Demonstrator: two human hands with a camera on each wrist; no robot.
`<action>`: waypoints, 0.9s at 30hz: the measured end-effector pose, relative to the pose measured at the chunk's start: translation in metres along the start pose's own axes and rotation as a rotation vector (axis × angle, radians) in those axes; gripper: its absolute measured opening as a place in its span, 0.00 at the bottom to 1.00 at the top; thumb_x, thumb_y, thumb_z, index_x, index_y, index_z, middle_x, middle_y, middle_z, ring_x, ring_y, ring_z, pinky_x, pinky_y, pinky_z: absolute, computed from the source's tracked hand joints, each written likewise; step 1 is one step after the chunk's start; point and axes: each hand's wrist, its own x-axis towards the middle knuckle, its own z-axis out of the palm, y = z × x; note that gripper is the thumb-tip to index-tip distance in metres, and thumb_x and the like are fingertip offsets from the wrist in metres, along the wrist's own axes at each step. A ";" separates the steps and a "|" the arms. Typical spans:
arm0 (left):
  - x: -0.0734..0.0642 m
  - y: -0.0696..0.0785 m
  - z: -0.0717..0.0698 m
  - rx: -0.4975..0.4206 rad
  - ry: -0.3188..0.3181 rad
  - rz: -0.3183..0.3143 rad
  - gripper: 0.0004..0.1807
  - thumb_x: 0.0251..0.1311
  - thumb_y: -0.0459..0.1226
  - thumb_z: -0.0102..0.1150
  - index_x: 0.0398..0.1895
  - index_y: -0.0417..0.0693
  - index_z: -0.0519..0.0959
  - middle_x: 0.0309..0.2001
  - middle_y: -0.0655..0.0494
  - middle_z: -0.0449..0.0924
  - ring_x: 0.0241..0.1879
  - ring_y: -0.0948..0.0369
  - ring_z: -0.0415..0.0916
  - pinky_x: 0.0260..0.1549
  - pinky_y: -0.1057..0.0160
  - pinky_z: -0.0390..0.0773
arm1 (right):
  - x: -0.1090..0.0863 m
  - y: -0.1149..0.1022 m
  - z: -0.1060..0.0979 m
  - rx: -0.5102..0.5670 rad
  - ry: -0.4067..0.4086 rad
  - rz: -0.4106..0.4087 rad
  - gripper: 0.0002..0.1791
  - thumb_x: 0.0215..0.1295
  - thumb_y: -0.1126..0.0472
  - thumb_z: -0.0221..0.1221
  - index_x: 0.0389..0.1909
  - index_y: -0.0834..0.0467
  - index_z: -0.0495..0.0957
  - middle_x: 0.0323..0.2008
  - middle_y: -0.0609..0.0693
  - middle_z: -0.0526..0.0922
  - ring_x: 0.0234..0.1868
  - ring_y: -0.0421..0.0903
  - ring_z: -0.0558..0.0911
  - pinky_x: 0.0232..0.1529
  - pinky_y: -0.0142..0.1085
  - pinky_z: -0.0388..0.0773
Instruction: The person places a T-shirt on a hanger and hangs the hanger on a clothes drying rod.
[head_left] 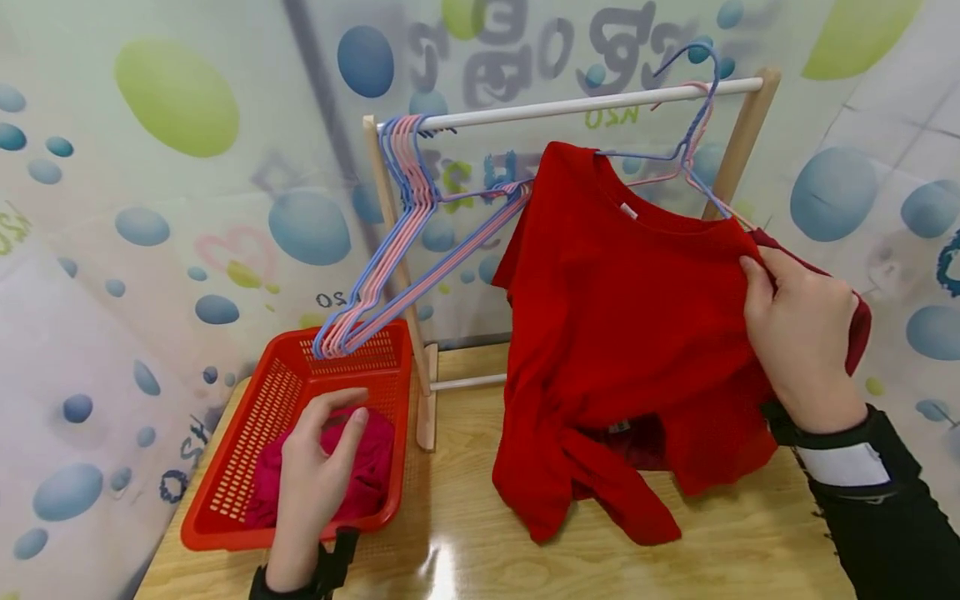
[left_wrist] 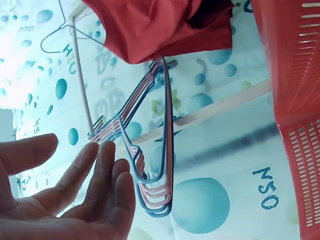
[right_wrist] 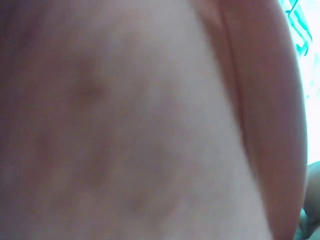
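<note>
A red long-sleeved shirt (head_left: 630,317) hangs in front of the rack on a blue hanger (head_left: 688,137), whose hook rises above the white rail. My right hand (head_left: 806,333) pinches the shirt's shoulder at the right end of that hanger. In the right wrist view, blurred skin fills most of the picture. My left hand (head_left: 318,475) is raised over the red basket (head_left: 217,467), fingers loosely bent and thumb apart, holding nothing. In the left wrist view its fingers (left_wrist: 102,175) are near the bunch of hangers. Behind the red shirt, a dark red garment (head_left: 860,333) shows partly, the rest hidden.
Several blue and pink hangers (head_left: 405,233) hang at the rail's left end, above the basket. A crumpled magenta cloth (head_left: 371,467) lies in the basket. The rack's white rail (head_left: 525,112) spans wooden posts on a wooden table (head_left: 465,517), before a patterned backdrop.
</note>
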 end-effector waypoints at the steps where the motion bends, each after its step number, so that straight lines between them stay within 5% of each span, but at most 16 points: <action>1: 0.000 0.000 -0.001 0.000 0.001 -0.002 0.13 0.70 0.35 0.61 0.55 0.41 0.83 0.52 0.51 0.85 0.49 0.61 0.79 0.48 0.79 0.71 | 0.002 -0.001 0.000 -0.001 -0.002 0.005 0.24 0.77 0.55 0.53 0.54 0.72 0.83 0.46 0.75 0.84 0.39 0.77 0.79 0.46 0.72 0.75; 7: 0.000 -0.001 -0.003 0.003 -0.002 -0.006 0.13 0.70 0.34 0.61 0.55 0.40 0.83 0.52 0.51 0.86 0.48 0.69 0.77 0.48 0.79 0.72 | 0.008 -0.002 0.005 -0.003 -0.029 -0.011 0.23 0.77 0.57 0.52 0.55 0.73 0.82 0.46 0.77 0.84 0.39 0.78 0.77 0.44 0.72 0.74; 14: 0.000 -0.001 -0.003 0.009 0.007 -0.001 0.13 0.70 0.34 0.61 0.54 0.39 0.83 0.51 0.51 0.86 0.49 0.63 0.79 0.48 0.81 0.71 | 0.012 -0.001 0.010 -0.011 -0.070 -0.023 0.23 0.77 0.58 0.52 0.54 0.74 0.82 0.44 0.77 0.83 0.39 0.79 0.76 0.41 0.72 0.72; 27: -0.001 0.001 -0.005 0.010 0.006 -0.023 0.13 0.70 0.35 0.61 0.54 0.40 0.83 0.51 0.51 0.86 0.48 0.68 0.77 0.48 0.80 0.71 | 0.015 -0.006 0.010 -0.083 -0.198 0.000 0.23 0.76 0.59 0.51 0.58 0.74 0.80 0.46 0.78 0.82 0.39 0.79 0.76 0.41 0.71 0.75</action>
